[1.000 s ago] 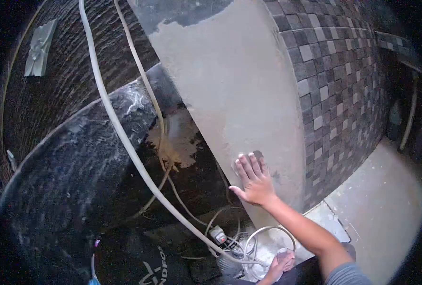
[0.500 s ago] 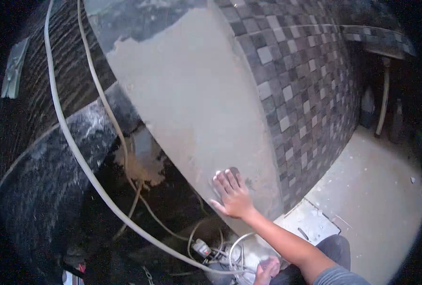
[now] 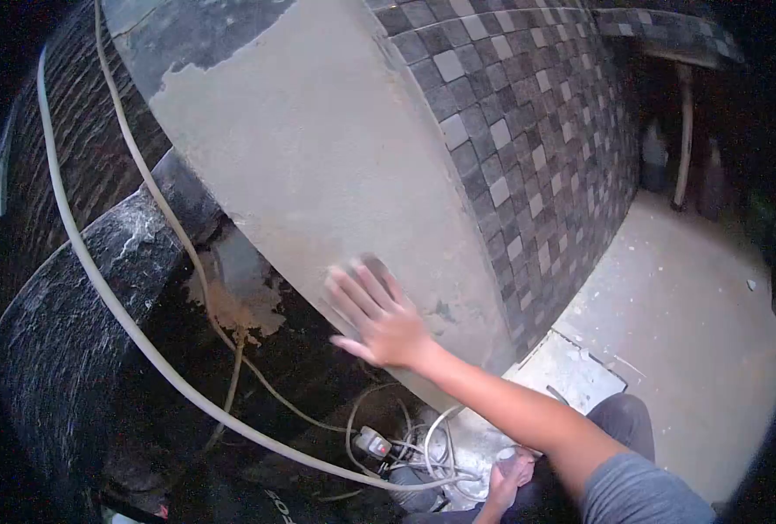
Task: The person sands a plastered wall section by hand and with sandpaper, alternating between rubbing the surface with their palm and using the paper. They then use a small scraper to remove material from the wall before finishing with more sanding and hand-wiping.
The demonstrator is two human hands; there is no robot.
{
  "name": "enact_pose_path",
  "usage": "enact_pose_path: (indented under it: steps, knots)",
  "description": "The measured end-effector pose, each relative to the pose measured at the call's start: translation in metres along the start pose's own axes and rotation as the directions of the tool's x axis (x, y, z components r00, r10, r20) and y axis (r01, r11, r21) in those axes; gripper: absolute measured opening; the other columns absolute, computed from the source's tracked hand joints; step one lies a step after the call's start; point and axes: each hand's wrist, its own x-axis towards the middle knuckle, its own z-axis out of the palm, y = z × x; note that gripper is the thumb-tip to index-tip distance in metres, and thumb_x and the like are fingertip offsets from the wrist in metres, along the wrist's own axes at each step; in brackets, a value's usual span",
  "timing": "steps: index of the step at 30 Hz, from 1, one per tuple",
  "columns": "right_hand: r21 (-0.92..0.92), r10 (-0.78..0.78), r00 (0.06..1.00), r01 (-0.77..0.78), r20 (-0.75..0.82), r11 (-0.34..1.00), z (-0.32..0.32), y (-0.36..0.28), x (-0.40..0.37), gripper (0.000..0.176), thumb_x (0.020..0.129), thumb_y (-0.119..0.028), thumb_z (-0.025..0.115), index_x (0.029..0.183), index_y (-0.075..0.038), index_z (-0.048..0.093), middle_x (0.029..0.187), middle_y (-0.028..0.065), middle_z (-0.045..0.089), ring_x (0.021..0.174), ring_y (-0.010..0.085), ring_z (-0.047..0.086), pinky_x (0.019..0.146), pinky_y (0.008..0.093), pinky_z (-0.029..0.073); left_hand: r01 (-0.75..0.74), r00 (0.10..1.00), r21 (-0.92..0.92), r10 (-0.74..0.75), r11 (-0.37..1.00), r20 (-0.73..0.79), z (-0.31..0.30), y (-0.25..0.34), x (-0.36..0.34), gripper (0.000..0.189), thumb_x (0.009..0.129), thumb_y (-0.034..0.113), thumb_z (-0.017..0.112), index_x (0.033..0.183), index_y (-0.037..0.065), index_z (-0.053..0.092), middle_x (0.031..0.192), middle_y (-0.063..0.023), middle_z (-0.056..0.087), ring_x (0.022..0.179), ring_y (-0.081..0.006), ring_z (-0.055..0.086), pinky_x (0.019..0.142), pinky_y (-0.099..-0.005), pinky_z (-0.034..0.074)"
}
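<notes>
My right hand (image 3: 377, 321) is spread, fingers stretched out, over the pale plastered surface (image 3: 336, 166) of a long ledge, somewhat smeared by motion. Its palm side faces the plaster and nothing shows in it. Low in the view, near my knee, my left hand (image 3: 512, 482) has its fingers closed around a small greyish piece (image 3: 506, 455), whose kind I cannot tell. Just left of that hand lie looped cables (image 3: 436, 445) and a small grey-white box (image 3: 372, 442) with a red mark.
Mosaic tiles (image 3: 528, 166) in greys cover the curved side right of the plaster. A long pale hose (image 3: 135, 327) and a thinner one (image 3: 171, 214) sweep down the left. Dark stone (image 3: 82, 288) stands at left. The dusty floor (image 3: 693, 349) has scattered bits; a post (image 3: 683, 140) rises behind.
My right hand has moved left and up along the plaster. The left hand shows more fully, with the greyish piece in it. The whole view has shifted slightly.
</notes>
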Motion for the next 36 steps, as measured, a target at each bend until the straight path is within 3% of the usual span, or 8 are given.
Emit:
enact_pose_path:
  steps: [4, 9, 13, 15, 17, 26, 31, 36]
  knots:
    - [0.001, -0.091, 0.992, 0.092, -0.086, 0.996, -0.01, 0.002, 0.068, 0.086, 0.087, -0.058, 0.06, 0.152, -0.006, 0.037, 0.162, 0.011, 0.03, 0.151, 0.0315, 0.023, 0.123, 0.0524, 0.016, 0.033, 0.998, 0.118, -0.026, 0.992, -0.065, -0.002, -0.003, -0.006, 0.02, 0.1, 0.021, 0.06, 0.096, 0.001, 0.061, 0.069, 0.0025, 0.049, 0.057, -0.0058, 0.039, 0.052, -0.0244, 0.028]
    - [-0.024, -0.164, 0.762, 0.191, -0.626, 0.981, -0.013, -0.016, 0.294, 0.074, 0.096, -0.057, 0.049, 0.144, -0.002, 0.046, 0.156, 0.0152, 0.039, 0.146, 0.0345, 0.032, 0.121, 0.0511, 0.02, 0.045, 0.993, 0.134, -0.029, 0.99, -0.118, -0.044, -0.067, 0.011, 0.018, 0.101, 0.021, 0.058, 0.104, 0.004, 0.06, 0.073, 0.0056, 0.05, 0.059, -0.0032, 0.039, 0.052, -0.0221, 0.029]
    - [0.085, -0.073, 0.9, 0.121, -0.43, 0.989, -0.011, -0.019, 0.181, 0.074, 0.091, -0.051, 0.058, 0.145, -0.002, 0.046, 0.156, 0.0139, 0.039, 0.148, 0.0354, 0.029, 0.121, 0.053, 0.021, 0.005, 0.995, 0.028, -0.002, 1.0, -0.104, -0.031, -0.052, 0.006, 0.017, 0.1, 0.022, 0.058, 0.103, 0.005, 0.061, 0.08, 0.0048, 0.055, 0.066, -0.0051, 0.046, 0.056, -0.023, 0.033]
    - [0.081, -0.024, 0.988, 0.037, -0.149, 0.996, -0.005, -0.016, 0.054, 0.075, 0.088, -0.05, 0.062, 0.146, -0.005, 0.046, 0.154, 0.0133, 0.042, 0.143, 0.0363, 0.035, 0.121, 0.0537, 0.02, 0.068, 0.994, -0.014, -0.067, 0.998, 0.086, -0.083, -0.098, 0.014, 0.022, 0.1, 0.026, 0.06, 0.103, 0.004, 0.062, 0.082, 0.004, 0.056, 0.067, -0.0066, 0.048, 0.058, -0.024, 0.036]
    - [0.02, 0.197, 0.946, -0.209, 0.256, 0.978, -0.004, -0.021, -0.06, 0.08, 0.087, -0.051, 0.062, 0.152, -0.01, 0.04, 0.161, 0.0104, 0.032, 0.15, 0.0347, 0.024, 0.121, 0.0548, 0.019, 0.058, 0.994, 0.107, -0.048, 0.993, -0.102, -0.055, -0.079, 0.017, 0.017, 0.101, 0.025, 0.059, 0.106, 0.009, 0.06, 0.075, 0.0042, 0.054, 0.059, -0.006, 0.046, 0.05, -0.0228, 0.033]
    - [0.022, -0.194, 0.831, 0.241, -0.522, 0.97, -0.021, -0.028, 0.284, 0.073, 0.094, -0.05, 0.055, 0.149, -0.004, 0.041, 0.159, 0.0146, 0.034, 0.147, 0.0363, 0.03, 0.121, 0.0531, 0.019, -0.016, 1.0, 0.528, 0.007, 0.849, 0.019, -0.073, -0.086, 0.033, 0.028, 0.102, 0.029, 0.058, 0.096, 0.002, 0.063, 0.076, 0.0024, 0.055, 0.063, -0.0074, 0.045, 0.057, -0.0244, 0.036]
    - [0.033, -0.074, 0.972, 0.084, -0.221, 0.996, -0.01, -0.019, 0.117, 0.078, 0.091, -0.051, 0.06, 0.152, -0.006, 0.039, 0.16, 0.0138, 0.033, 0.15, 0.035, 0.025, 0.121, 0.0544, 0.019, 0.053, 0.977, 0.162, -0.018, 0.985, -0.211, 0.003, -0.006, 0.01, 0.026, 0.099, 0.029, 0.061, 0.091, 0.004, 0.059, 0.067, 0.0067, 0.042, 0.053, -0.0032, 0.035, 0.049, -0.0217, 0.027]
    - [-0.03, -0.009, 0.998, 0.011, 0.068, 0.999, -0.003, -0.006, 0.016, 0.081, 0.091, -0.053, 0.056, 0.155, -0.011, 0.034, 0.164, 0.0097, 0.026, 0.152, 0.0312, 0.018, 0.123, 0.0527, 0.011, 0.214, 0.973, 0.13, -0.199, 0.968, -0.116, -0.083, -0.066, 0.034, 0.025, 0.099, 0.031, 0.063, 0.101, 0.006, 0.062, 0.069, 0.0081, 0.044, 0.054, -0.0015, 0.037, 0.048, -0.0196, 0.026]
